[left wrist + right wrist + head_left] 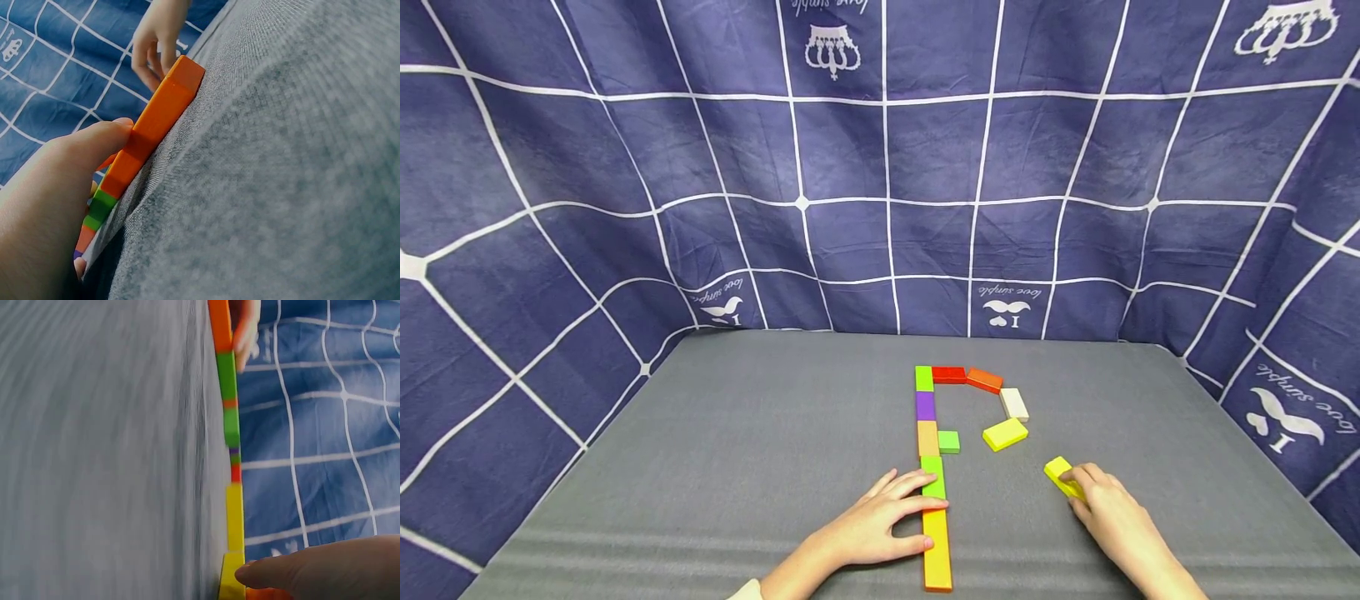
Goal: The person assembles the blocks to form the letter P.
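Note:
My left hand (887, 521) lies over the lower part of a straight column of flat blocks. Its fairly straight fingers cross a green block (932, 467) and an orange block (937, 571), and in the left wrist view the thumb touches the orange block's side. To the right, my right hand (1112, 508) pinches a yellow block (1057, 467) at the tabletop, its near end covered by the fingers. Another yellow block (1004, 434) lies slanted just beyond it. Farther up the column come a light orange block (928, 438), a purple block (925, 407) and a light green block (923, 378).
From the column's far end a red block (949, 376), an orange-red block (985, 381) and a white block (1014, 405) curve rightward. A small green block (949, 442) sits beside the column. Grey cloth covers the table (760, 433); a blue curtain (925, 167) with white lines surrounds it.

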A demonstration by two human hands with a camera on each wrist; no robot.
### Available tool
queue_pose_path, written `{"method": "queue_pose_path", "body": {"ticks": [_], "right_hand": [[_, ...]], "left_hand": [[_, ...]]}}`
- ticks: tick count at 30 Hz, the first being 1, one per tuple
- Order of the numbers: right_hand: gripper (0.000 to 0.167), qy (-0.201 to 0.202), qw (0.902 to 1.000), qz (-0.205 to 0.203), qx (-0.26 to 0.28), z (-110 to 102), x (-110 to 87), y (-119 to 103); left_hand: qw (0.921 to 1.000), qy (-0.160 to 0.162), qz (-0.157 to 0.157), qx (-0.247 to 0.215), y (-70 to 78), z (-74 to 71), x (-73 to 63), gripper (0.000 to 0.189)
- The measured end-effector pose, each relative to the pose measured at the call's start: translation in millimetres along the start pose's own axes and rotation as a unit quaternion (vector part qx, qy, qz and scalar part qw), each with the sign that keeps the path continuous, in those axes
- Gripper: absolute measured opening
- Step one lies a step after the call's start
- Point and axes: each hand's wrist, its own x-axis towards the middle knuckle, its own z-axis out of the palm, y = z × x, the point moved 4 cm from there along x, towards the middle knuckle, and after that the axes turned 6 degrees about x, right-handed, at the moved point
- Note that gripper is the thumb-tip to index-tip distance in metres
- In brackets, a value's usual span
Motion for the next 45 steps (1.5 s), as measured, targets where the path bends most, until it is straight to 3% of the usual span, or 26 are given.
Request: {"method": "queue_pose_path", "body": {"ticks": [7, 15, 26, 33, 45], "right_hand": [[0.033, 0.020, 0.9978, -0.064, 0.001, 15.8, 7.0, -38.0], [0.033, -0.052, 0.9968, -0.047, 0.037, 36.3, 19.3, -68.8], [0.031, -0.072, 0.9963, -0.026, 0.039, 49.6, 40.6, -75.6], [0.033, -0.041, 0.9974, -0.058, 0.011, 56.4, 52.5, -85.7], [0.033, -0.057, 0.9950, -0.075, 0.033, 73.0, 64.3, -89.7]], "left_hand": [[1.0000, 0.004, 0.002, 0.006, 0.2, -0.1, 0.0, 0.041], [0.9999, 0.007, 0.005, 0.008, 0.1, 0.2, 0.1, 0.041], [0.9999, 0.004, 0.003, 0.009, -0.1, 0.9, 0.1, 0.041], [1.0000, 0.000, 0.004, 0.003, 0.3, 0.9, -0.8, 0.041], [0.9996, 0.009, 0.010, 0.027, 1.5, 0.7, -0.7, 0.042]]}}
